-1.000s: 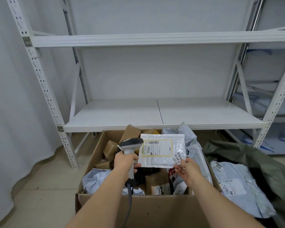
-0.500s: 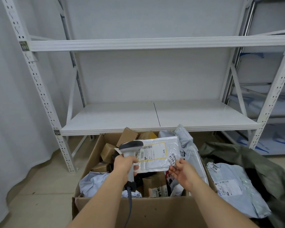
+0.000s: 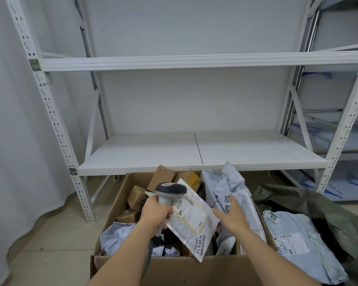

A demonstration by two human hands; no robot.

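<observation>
Wall: plain white and matt, behind the rack.
Curtain: pale cloth in soft folds at the left, reaching the floor.
Floor: smooth beige tiles.
Rack: white painted metal with perforated uprights and ribbed beams.
Shelf board: flat, white and smooth, with one dark seam down the middle.
Cardboard box: big open brown carton on the floor in front of the rack.
Green sack: crumpled dull-olive fabric, just right of the box.
Grey bags: wrinkled glossy plastic parcels, standing in the box's right half.
Brown boxes: small taped cartons piled in the box's far left corner.
White mailer: flat, shiny plastic with a yellow-framed label, tilted above the middle of the box, its left edge against the left hand.
Scanner: grey pistol shape with a dark rounded head, upright.
Left hand: fingers wrapped round the scanner's handle.
Right hand: fingers straight and spread, gripping nothing, just right of the mailer.
</observation>
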